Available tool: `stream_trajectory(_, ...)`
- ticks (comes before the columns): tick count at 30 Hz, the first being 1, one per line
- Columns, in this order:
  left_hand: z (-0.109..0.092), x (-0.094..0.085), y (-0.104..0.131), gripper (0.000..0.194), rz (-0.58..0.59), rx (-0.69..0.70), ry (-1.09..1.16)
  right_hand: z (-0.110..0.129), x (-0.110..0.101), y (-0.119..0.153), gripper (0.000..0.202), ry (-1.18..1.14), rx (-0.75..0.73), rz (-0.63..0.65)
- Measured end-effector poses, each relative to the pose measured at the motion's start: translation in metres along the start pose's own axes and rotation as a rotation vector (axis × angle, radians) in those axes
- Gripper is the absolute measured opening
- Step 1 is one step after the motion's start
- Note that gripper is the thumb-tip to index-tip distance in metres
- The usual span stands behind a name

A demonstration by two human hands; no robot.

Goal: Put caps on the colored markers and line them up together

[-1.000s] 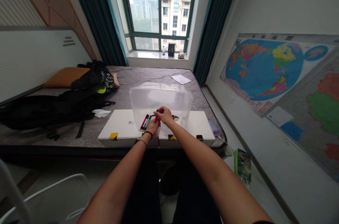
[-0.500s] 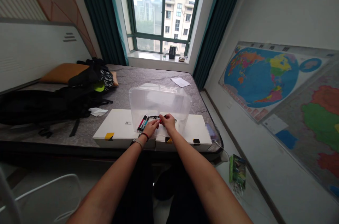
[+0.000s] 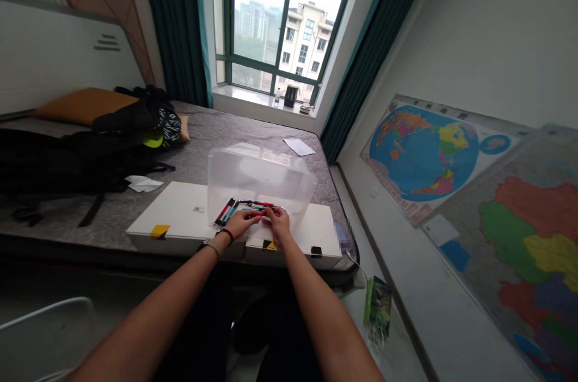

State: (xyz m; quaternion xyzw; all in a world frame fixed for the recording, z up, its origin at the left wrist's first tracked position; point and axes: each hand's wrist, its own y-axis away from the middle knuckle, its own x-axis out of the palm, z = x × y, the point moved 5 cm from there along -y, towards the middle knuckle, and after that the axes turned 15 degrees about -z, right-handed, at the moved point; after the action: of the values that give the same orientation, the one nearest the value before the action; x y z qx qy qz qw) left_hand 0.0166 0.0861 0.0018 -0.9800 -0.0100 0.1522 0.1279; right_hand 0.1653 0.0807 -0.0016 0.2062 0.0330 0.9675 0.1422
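Both of my hands meet at the front of a clear plastic bin (image 3: 262, 171) that rests on white boxes. My left hand (image 3: 241, 222) is closed, its fingertips pinching a small red pen (image 3: 263, 213). From the other side, my right hand (image 3: 277, 224) closes its fingertips on the same red pen; most of it is hidden by the fingers. Several pens (image 3: 227, 212), red, black and light blue, lie side by side just left of my left hand. More dark pens (image 3: 250, 203) lie behind my fingertips.
Two flat white boxes (image 3: 169, 207) lie along the bed's near edge. Black bags (image 3: 81, 159) and a crumpled tissue (image 3: 143, 183) are on the mattress at left. A white sheet (image 3: 299, 147) lies behind the bin. A green box (image 3: 378, 303) with cables stands on the floor at right.
The view has turned and tilted slightly, so the bin and boxes appear farther left. My hands stay together at the bin's front, with the red pen still between their fingertips.
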Motion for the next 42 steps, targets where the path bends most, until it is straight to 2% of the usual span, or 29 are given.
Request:
stream_trajectory(3, 0.006, 0.001, -0.002, 0.040, -0.012, -0.034, 0.028, -0.001, 0.000, -0.001, 0.031, 0.005, -0.037, 0.016)
stream_trajectory(7, 0.009, 0.002, -0.004, 0.042, -0.011, -0.002, 0.046, -0.002, 0.001, -0.001, 0.036, 0.000, -0.031, 0.073)
stream_trajectory(10, 0.010, 0.001, -0.004, 0.040, -0.042, 0.006, 0.019, -0.004, 0.001, -0.001, 0.035, 0.001, -0.025, 0.063)
stream_trajectory(16, -0.004, 0.002, 0.003, 0.037, -0.039, 0.044, -0.029, -0.009, -0.001, -0.004, 0.034, 0.082, -0.066, 0.005)
stream_trajectory(24, -0.014, -0.002, 0.006, 0.032, -0.080, 0.069, 0.008, -0.003, 0.003, 0.000, 0.036, 0.110, -0.096, 0.126)
stream_trajectory(31, -0.010, 0.001, 0.005, 0.032, -0.080, 0.068, -0.010, -0.006, -0.001, -0.001, 0.030, 0.198, -0.106, 0.044)
stream_trajectory(38, -0.007, 0.000, 0.006, 0.032, -0.091, 0.061, -0.002, -0.003, 0.004, 0.003, 0.033, 0.075, -0.052, 0.132)
stream_trajectory(42, -0.011, 0.000, 0.006, 0.032, -0.094, 0.057, -0.005, -0.006, 0.001, 0.000, 0.030, 0.112, -0.070, 0.055)
